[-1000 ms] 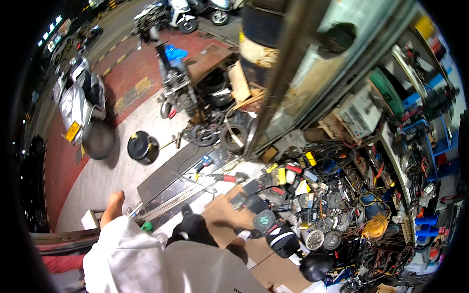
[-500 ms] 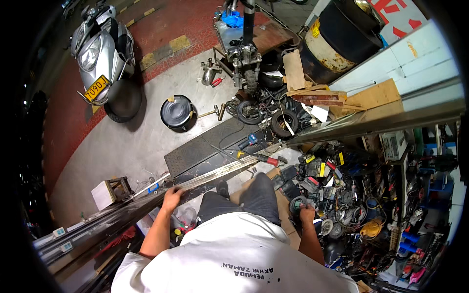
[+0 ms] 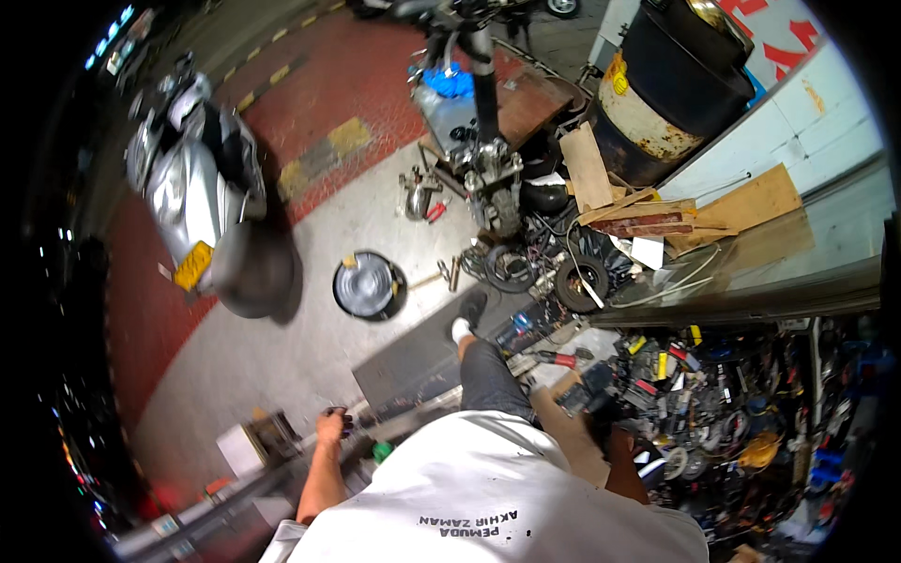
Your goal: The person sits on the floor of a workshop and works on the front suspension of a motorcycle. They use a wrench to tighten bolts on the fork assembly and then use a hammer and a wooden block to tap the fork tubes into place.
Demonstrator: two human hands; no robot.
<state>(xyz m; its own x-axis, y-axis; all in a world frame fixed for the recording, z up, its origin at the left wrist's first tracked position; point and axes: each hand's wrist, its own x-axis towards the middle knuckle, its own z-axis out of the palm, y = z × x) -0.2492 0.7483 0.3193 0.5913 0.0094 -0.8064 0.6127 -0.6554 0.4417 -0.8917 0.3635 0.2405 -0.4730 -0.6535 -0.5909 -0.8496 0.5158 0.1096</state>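
My left hand (image 3: 331,427) is over the long metal door track (image 3: 422,410), at the edge of the workshop. Its fingers are small and blurred, with something dark beside them that I cannot make out. On my other side, my right hand (image 3: 621,443) hangs low in shadow beside a heap of motorcycle parts (image 3: 694,403). Blur and darkness hide its fingers and anything in them. One foot in a dark shoe (image 3: 472,305) is on the dark ramp plate (image 3: 408,361) beyond the track.
A round black stool (image 3: 366,284) stands on the concrete, with a hammer (image 3: 445,272) close by. Beyond are a silver scooter (image 3: 192,188), a partly dismantled motorcycle (image 3: 483,141), loose tyres (image 3: 582,284) and a rusty drum (image 3: 657,98). A red power tool (image 3: 558,358) lies near the track.
My view has swung and one leg has stepped forward onto the ramp plate. My left hand has left the rail. The round dark thing in my right hand no longer shows.
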